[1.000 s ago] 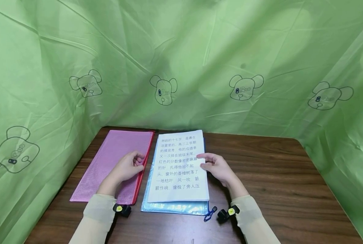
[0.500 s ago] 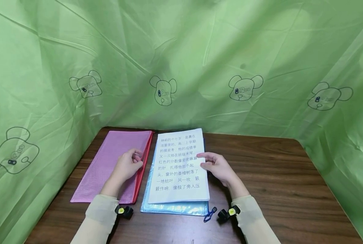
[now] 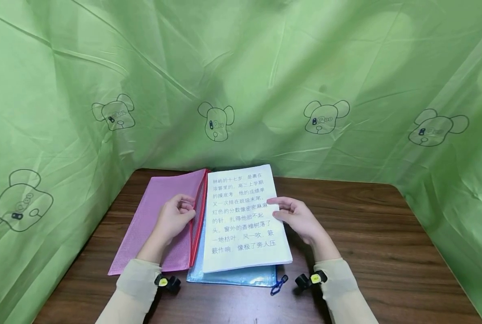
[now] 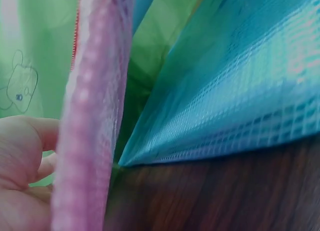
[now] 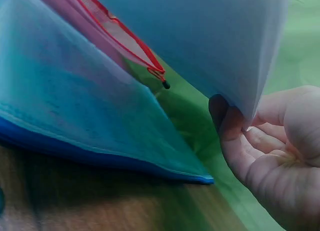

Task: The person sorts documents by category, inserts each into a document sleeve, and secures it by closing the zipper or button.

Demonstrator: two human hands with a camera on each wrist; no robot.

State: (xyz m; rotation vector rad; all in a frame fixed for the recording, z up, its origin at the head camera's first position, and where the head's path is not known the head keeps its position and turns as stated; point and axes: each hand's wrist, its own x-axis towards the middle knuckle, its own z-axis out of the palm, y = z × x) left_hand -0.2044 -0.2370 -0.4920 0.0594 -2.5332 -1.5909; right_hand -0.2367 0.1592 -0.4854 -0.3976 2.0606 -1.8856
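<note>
Left hand (image 3: 175, 218) pinches pink mesh zip pouch (image 3: 159, 216) mouth open; right hand (image 3: 299, 218) pinches lifted white printed paper stack (image 3: 245, 220), angled toward it.

We see a pink mesh pouch (image 3: 159, 216) edged with a red zipper (image 3: 198, 220), a blue mesh pouch (image 3: 241, 275) with a dark blue pull, and white paper (image 3: 245, 220) printed in black characters. Our table (image 3: 386, 252) is dark brown woodgrain. The green curtain (image 3: 265, 67) carries outlined bear heads. Our sleeves (image 3: 342, 288) are beige.
</note>
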